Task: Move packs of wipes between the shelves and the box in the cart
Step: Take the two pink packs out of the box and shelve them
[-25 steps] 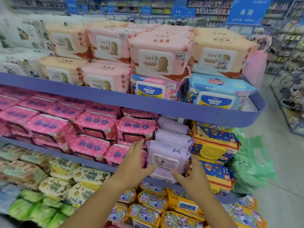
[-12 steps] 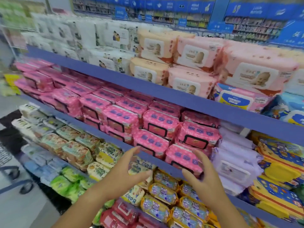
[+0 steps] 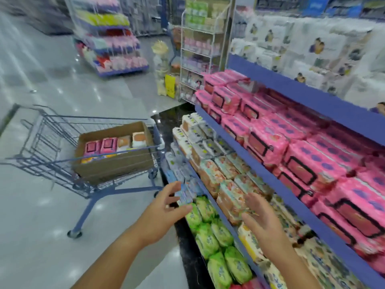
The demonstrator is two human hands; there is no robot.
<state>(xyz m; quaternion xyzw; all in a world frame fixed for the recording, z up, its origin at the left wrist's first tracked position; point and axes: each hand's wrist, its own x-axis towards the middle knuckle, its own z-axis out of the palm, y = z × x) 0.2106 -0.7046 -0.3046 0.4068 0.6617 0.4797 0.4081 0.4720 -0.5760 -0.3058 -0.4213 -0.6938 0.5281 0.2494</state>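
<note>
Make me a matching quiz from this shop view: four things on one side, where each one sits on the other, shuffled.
1 cardboard box
2 pink packs
3 green packs
4 white packs

A top shelf
B lowest row, nearest the floor
C inside the shopping cart
D row just under the top shelf

Pairs: 1-C, 2-D, 3-B, 4-A

Single head view, wide-angle, worn high, facing forward and down. Close below lens: left hand [image 3: 164, 207], right hand [image 3: 260, 217]. Beyond left hand, cart [image 3: 91, 117]; beside right hand, shelves [image 3: 291, 86] receding.
</note>
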